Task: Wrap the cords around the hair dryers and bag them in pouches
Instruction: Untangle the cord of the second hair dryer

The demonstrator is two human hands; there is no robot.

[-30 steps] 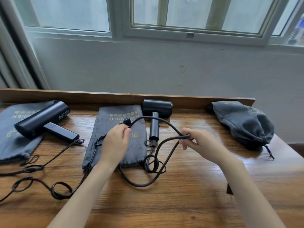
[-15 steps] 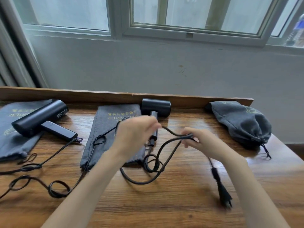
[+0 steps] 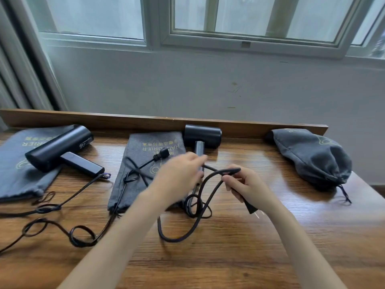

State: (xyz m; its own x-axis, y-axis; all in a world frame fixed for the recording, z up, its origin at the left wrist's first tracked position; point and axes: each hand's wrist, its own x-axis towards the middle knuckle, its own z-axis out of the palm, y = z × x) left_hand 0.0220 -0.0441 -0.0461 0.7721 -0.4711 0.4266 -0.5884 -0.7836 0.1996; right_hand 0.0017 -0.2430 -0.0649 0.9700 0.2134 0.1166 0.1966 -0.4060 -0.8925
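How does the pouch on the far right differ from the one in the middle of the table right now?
The right pouch is bulging and drawn closed, its drawstring trailing on the table; the middle pouch lies flat and looks empty. Nothing rests on the right pouch, while a plug and its thin cord lie across the middle one. The right pouch sits angled; the middle one lies roughly straight. Both are dark grey fabric with yellowish print.
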